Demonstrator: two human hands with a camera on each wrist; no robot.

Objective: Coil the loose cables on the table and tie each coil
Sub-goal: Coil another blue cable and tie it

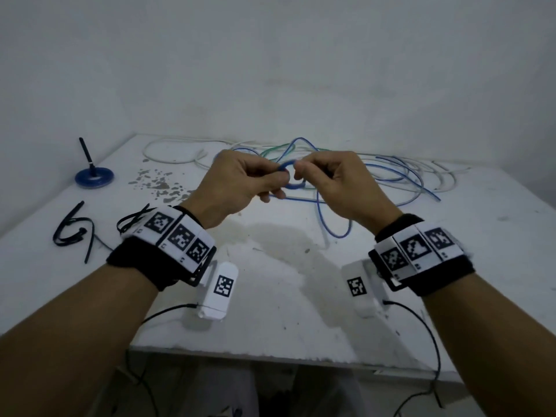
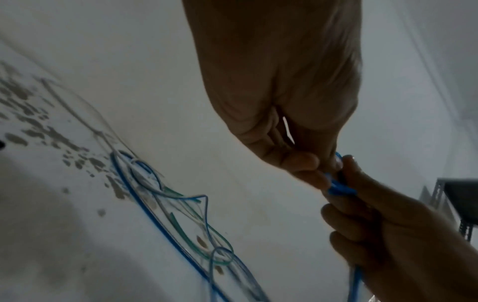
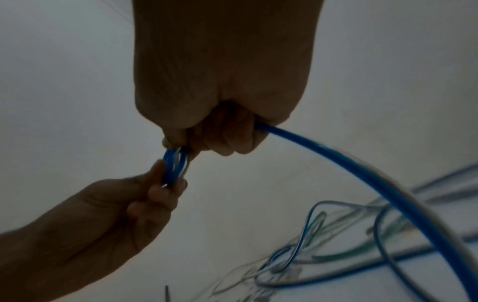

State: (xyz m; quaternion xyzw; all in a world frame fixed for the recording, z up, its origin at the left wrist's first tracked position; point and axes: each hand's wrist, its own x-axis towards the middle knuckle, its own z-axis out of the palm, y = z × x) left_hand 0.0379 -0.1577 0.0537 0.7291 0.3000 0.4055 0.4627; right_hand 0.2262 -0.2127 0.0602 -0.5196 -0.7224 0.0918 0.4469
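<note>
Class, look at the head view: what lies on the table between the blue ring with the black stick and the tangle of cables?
Only dark splotches on the table between blue ring and cable tangle; the head view shows it.

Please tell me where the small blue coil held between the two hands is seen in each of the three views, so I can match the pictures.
Head: the blue coil is at centre, between the left hand and right hand.
Left wrist: right of centre, at the fingertips.
Right wrist: left of centre, below the fist.
Shared landmark: the loose cables on the table.
</note>
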